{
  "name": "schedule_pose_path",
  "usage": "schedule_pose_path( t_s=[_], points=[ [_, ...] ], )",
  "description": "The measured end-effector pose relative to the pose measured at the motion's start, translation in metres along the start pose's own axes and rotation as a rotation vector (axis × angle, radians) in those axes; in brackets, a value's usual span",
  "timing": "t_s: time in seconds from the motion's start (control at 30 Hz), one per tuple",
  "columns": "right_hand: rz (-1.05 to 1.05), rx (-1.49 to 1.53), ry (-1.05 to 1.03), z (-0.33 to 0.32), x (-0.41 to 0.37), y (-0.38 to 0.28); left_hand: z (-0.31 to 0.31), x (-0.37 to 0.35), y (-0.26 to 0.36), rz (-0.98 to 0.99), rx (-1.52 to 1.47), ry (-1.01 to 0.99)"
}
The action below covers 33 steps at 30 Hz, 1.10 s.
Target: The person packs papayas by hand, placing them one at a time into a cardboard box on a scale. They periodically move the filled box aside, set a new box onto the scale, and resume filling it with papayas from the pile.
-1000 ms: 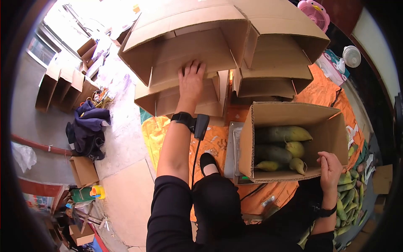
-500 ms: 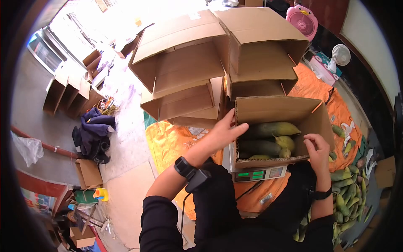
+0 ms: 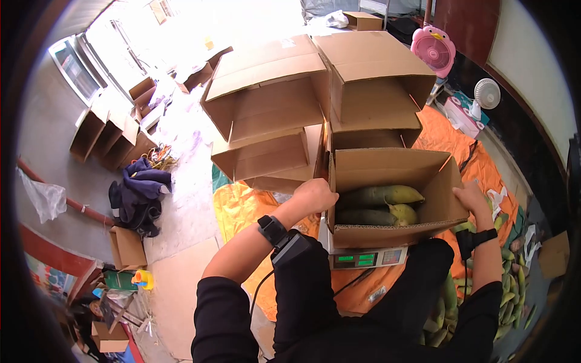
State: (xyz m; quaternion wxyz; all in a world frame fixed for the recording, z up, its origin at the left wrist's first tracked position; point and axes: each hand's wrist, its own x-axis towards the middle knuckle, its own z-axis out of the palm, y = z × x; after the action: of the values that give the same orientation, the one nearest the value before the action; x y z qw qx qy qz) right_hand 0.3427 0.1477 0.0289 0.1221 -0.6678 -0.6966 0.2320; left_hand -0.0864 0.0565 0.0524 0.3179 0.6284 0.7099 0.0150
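**A:** What do the hands hold?

**B:** An open cardboard carton (image 3: 387, 228), centre right of the frame. The left hand (image 3: 315, 195) is closed over the top edge of its left wall. The right hand (image 3: 471, 196) sits at the top of the right wall, with its fingers folded over the rim as far as I can tell.

**A:** What is inside?

**B:** A few long green and yellow mangoes (image 3: 380, 196) lie on the bottom. The carton stands on a weighing scale (image 3: 363, 259), whose green display shows just below the carton's front wall.

**A:** What could go wrong from here?

**B:** Three things, in my judgement.
- The carton seems to reach past the scale on the right. An uneven pull from one hand could tip it off onto the orange sheet (image 3: 242, 206).
- The hands grip only thin wall edges, so the cardboard could buckle or tear under the weight of the fruit.
- Empty cartons (image 3: 266, 109) are stacked just behind, in the upper middle of the frame. A shove backward could topple that stack.

**A:** Anything near the right hand?

**B:** Loose mangoes (image 3: 507, 293) lie in the lower right. A dropped carton could land on them and bruise them.
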Motion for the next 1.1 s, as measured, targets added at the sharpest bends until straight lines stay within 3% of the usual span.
schedule_pose_path(
  t_s=[0.07, 0.27, 0.43, 0.5, 0.57, 0.6, 0.67, 0.73, 0.9, 0.97, 1.07, 1.1],
  points=[
    [-0.032, -0.322, 0.101, 0.008, 0.011, 0.001, -0.004, 0.000, -0.005, -0.024, -0.074, -0.023],
    [-0.066, -0.266, 0.065, -0.012, -0.008, -0.056, -0.010, 0.011, -0.050, 0.056, -0.173, 0.015],
    [-0.172, -0.245, 0.075, 0.000, -0.005, -0.127, -0.032, -0.015, -0.101, -0.070, -0.130, 0.220],
    [-0.303, -0.270, 0.040, 0.022, 0.007, -0.145, -0.040, -0.034, -0.131, -0.136, -0.099, 0.214],
    [-0.356, -0.279, 0.003, 0.044, 0.005, -0.175, -0.039, -0.063, -0.169, -0.142, -0.140, 0.366],
    [-0.361, -0.301, 0.010, 0.050, -0.010, -0.201, -0.039, -0.079, -0.190, -0.034, 0.000, 0.427],
    [-0.403, -0.236, -0.002, 0.077, -0.023, -0.236, -0.044, -0.124, -0.212, -0.246, -0.070, 0.452],
    [-0.414, -0.213, -0.075, 0.095, -0.047, -0.278, -0.034, -0.165, -0.254, -0.199, -0.056, 0.558],
    [-0.602, -0.171, -0.220, 0.173, -0.100, -0.354, 0.010, -0.281, -0.357, -0.460, 0.018, 0.741],
    [-0.651, -0.150, -0.303, 0.205, -0.127, -0.378, 0.018, -0.338, -0.344, -0.597, 0.027, 0.734],
    [-0.697, -0.034, -0.471, 0.263, -0.173, -0.405, 0.056, -0.415, -0.377, -0.810, 0.025, 0.724],
    [-0.739, -0.062, -0.538, 0.281, -0.190, -0.413, 0.064, -0.437, -0.362, -0.702, -0.113, 0.873]
  ],
)
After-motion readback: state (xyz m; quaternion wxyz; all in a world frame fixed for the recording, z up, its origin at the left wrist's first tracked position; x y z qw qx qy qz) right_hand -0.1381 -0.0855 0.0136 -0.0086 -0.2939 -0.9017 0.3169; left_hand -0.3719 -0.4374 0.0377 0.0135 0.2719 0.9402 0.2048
